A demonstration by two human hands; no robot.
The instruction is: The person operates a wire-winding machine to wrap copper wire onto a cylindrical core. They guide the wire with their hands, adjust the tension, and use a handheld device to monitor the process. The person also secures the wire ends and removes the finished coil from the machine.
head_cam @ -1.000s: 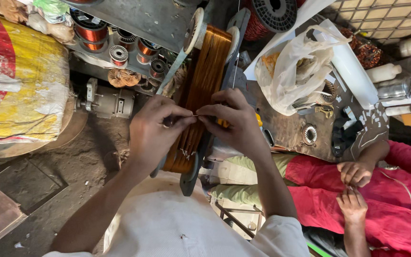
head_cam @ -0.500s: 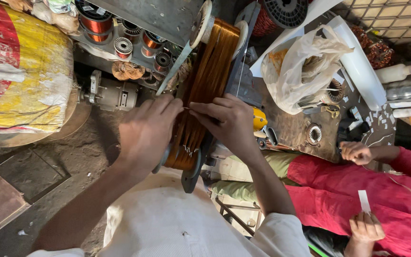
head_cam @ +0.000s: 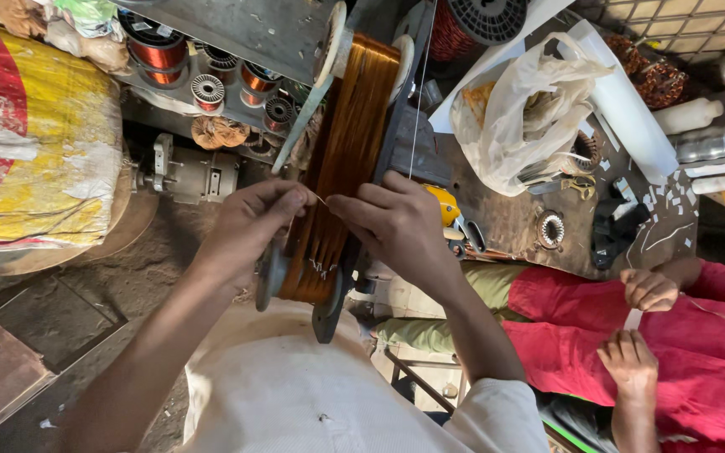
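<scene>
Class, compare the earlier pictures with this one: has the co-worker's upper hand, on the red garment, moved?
Yes. The co-worker's upper hand has moved away from the lower hand, up toward the workbench edge.

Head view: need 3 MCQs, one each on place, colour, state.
1. Where is the white plastic bag?
A. On the bench, right of the wire coil
B. On the floor
C. In the left hand

2. What colour is the wire coil?
A. Blue
B. Copper-orange
C. White

3. How are the left hand and right hand set?
A. Flat and open
B. Fingertips pinched on a thin wire
C. Behind the back

Key: A, the bag lies on the bench right of the coil; B, the windings shine orange; B, both fingertips meet at a thin strand.
</scene>
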